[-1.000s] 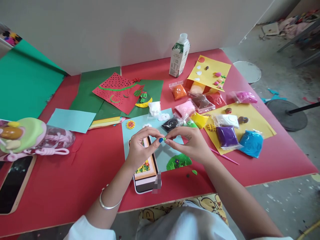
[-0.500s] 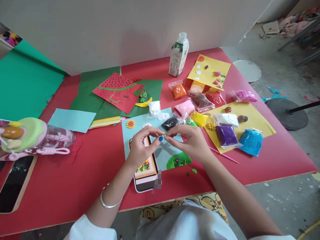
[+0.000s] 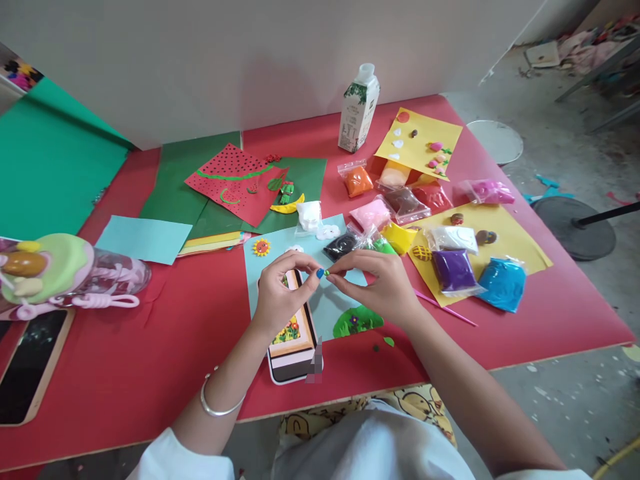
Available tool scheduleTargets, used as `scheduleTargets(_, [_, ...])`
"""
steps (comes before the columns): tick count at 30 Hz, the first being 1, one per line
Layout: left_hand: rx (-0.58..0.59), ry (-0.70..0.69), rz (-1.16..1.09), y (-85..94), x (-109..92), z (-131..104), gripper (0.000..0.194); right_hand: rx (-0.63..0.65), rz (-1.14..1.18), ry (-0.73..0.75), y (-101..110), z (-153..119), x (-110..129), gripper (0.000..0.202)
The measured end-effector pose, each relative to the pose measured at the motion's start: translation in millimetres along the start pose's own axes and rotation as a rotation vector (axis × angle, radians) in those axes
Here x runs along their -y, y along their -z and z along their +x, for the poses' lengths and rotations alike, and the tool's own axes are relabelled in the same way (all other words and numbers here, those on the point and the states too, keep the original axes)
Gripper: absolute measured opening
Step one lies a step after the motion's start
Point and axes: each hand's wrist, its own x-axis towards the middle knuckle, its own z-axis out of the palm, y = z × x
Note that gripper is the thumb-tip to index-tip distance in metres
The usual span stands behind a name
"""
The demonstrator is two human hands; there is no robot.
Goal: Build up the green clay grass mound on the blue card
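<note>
A tiny piece of green clay [image 3: 327, 272] sits between the fingertips of both hands, above a light blue sheet [image 3: 325, 323]. My left hand [image 3: 284, 293] pinches it from the left, thumb and forefinger together. From the right, my right hand [image 3: 377, 283] pinches it as well. Below my left hand lies a phone [image 3: 295, 357] with a flower picture on its screen. The sheet bears a clay sun [image 3: 261, 247], a white cloud [image 3: 328, 232] and a green clay mound [image 3: 358, 322] with a purple flower.
Clay bags, such as a purple one [image 3: 455, 271] and a blue one [image 3: 503, 285], lie right. A carton [image 3: 359, 110] stands at the back. A pink stick [image 3: 447, 307] lies right of my right hand. Left are a bottle [image 3: 117, 275] and another phone [image 3: 35, 367].
The fingertips of my left hand have shifted slightly, and the thumb has rolled up and a little left. The green clay is still between both hands.
</note>
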Motion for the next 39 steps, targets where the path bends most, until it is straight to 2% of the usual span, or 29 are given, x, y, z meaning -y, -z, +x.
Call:
scheduleTargets(6, [-0.003,0.051,-0.011,1.5,0,1,0.015,0.026,0.052,-0.052,2,0,0,0.009])
scheduleTargets(11, [0.111,0.023,-0.074,6.4,2,4,0.014,0.069,0.187,-0.155,5,0,-3,0.013])
scheduleTargets(15, [0.153,-0.032,-0.084,7.8,3,6,0.009,0.125,0.296,-0.218,7,1,-4,0.016])
scheduleTargets(25, [0.147,-0.040,-0.101,6.8,0,7,0.012,0.172,0.352,-0.230,9,1,-5,0.013])
scheduleTargets(31, [0.161,0.012,-0.120,7.8,2,6,0.018,0.185,0.349,-0.228,10,2,-5,0.018])
scheduleTargets(34, [0.234,0.050,-0.185,9.9,5,7,0.014,0.240,0.384,-0.235,10,2,-5,0.020])
scheduleTargets(37, [0.328,0.021,-0.233,12.0,7,7,0.011,0.282,0.434,-0.248,11,2,-5,0.023])
scheduleTargets(39, [0.350,0.006,-0.242,12.9,7,7,0.012,0.290,0.458,-0.252,11,2,-4,0.024])
